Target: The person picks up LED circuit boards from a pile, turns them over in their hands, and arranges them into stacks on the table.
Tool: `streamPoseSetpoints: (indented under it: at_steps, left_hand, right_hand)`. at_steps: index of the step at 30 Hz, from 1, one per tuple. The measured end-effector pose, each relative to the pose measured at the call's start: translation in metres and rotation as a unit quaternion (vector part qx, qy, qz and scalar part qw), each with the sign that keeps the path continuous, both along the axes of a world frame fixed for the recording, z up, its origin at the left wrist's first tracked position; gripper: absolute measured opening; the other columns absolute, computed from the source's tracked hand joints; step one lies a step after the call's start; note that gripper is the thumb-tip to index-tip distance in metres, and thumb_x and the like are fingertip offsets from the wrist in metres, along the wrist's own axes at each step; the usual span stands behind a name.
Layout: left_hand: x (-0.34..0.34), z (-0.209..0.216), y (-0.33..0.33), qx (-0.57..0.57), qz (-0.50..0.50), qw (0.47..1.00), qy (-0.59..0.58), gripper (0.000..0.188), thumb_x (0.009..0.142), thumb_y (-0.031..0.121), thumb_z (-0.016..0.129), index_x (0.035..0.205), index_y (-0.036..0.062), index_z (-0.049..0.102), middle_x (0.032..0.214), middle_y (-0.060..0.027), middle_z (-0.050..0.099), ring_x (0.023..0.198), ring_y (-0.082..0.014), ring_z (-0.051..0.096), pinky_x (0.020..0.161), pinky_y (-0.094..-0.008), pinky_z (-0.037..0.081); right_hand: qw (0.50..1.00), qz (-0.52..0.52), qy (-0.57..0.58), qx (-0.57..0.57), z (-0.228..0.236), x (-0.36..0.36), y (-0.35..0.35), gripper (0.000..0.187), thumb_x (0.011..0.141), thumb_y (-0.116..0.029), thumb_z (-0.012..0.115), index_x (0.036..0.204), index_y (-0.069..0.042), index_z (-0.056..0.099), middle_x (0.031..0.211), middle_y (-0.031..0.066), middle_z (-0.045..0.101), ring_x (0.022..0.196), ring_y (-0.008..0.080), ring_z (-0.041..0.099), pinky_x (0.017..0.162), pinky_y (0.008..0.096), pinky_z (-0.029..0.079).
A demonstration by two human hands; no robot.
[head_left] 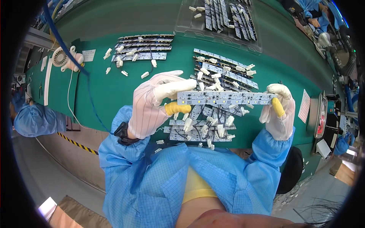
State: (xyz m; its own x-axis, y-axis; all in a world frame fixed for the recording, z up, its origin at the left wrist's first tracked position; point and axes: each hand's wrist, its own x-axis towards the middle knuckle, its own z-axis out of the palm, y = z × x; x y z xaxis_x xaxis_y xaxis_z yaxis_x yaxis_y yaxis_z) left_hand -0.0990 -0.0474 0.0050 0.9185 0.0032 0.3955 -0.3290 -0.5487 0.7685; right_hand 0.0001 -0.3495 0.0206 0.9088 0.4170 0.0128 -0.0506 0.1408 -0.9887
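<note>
Held up level before me is a long white LED circuit board strip [224, 98] with small yellow LEDs along it. At its left end, my left hand [157, 97], in a striped white glove with a yellow thumb tip, pinches the strip. My right hand [279, 108], gloved the same way, grips the right end. Beneath and nearer to me lies a pile of LED boards [182, 133] with white plug connectors and dark wires, partly hidden by the held strip. Just beyond the strip sits another stack of boards [228, 72] with connectors lying over it.
More boards [146, 56] lie stacked at the back left of the green table [102, 85]. A clear plastic tray [190, 31] with boards stands at the far side. A small fan [61, 57] and a hanging blue cable [57, 34] are on the left. Co-workers' sleeves [38, 118] show at the sides.
</note>
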Motion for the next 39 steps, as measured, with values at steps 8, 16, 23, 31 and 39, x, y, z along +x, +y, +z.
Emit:
streamPoseSetpoints:
  at_steps: [8,16,23,31,39]
  left_hand:
    - [-0.003,0.001,0.0,-0.261,-0.001,0.961,0.092,0.051,0.083,0.037,0.071,0.109,-0.0055,0.064,0.105,-0.0184,0.069,0.1,-0.025,0.066,0.092,-0.0356,0.05]
    - [0.0,-0.013,0.009,-0.307,0.03,0.946,0.096,0.068,0.079,0.049,0.073,0.117,-0.0062,0.06,0.115,-0.0216,0.064,0.106,-0.0261,0.063,0.093,-0.0365,0.049]
    - [-0.005,-0.016,0.011,-0.313,0.035,0.944,0.098,0.07,0.078,0.049,0.073,0.118,-0.0068,0.059,0.114,-0.0213,0.065,0.106,-0.0251,0.063,0.093,-0.0359,0.049]
    - [-0.013,-0.012,0.016,-0.298,0.05,0.95,0.085,0.071,0.077,0.048,0.074,0.119,-0.007,0.059,0.113,-0.0206,0.065,0.105,-0.0239,0.063,0.093,-0.0346,0.049]
    - [-0.019,-0.012,0.019,-0.28,0.062,0.956,0.07,0.07,0.079,0.05,0.072,0.118,-0.0064,0.059,0.112,-0.0205,0.066,0.104,-0.0241,0.064,0.092,-0.0345,0.05]
  right_hand:
    - [0.999,-0.037,0.03,0.019,0.002,-0.02,0.002,0.041,0.094,-0.027,0.057,0.119,0.005,0.048,0.082,0.0115,0.066,0.046,0.0123,0.058,0.038,0.0188,0.042]
    - [0.69,0.521,-0.026,-0.502,-0.088,-0.113,-0.092,0.036,0.074,-0.014,0.06,0.108,-0.003,0.062,0.086,0.02,0.065,0.075,0.0377,0.062,0.069,0.0386,0.052]
    - [0.976,-0.005,0.203,-0.074,-0.231,-0.121,-0.055,0.04,0.096,-0.023,0.047,0.131,-0.002,0.047,0.127,0.0184,0.054,0.11,0.027,0.057,0.088,0.0362,0.052]
    - [0.956,0.182,0.113,-0.199,-0.181,-0.075,-0.066,0.037,0.091,-0.02,0.051,0.124,-0.002,0.052,0.115,0.0177,0.058,0.102,0.0283,0.06,0.08,0.0377,0.052]
    - [0.883,0.348,0.018,-0.315,-0.135,-0.047,-0.023,0.034,0.086,-0.018,0.056,0.117,-0.002,0.056,0.103,0.0169,0.061,0.093,0.0295,0.063,0.072,0.0392,0.052]
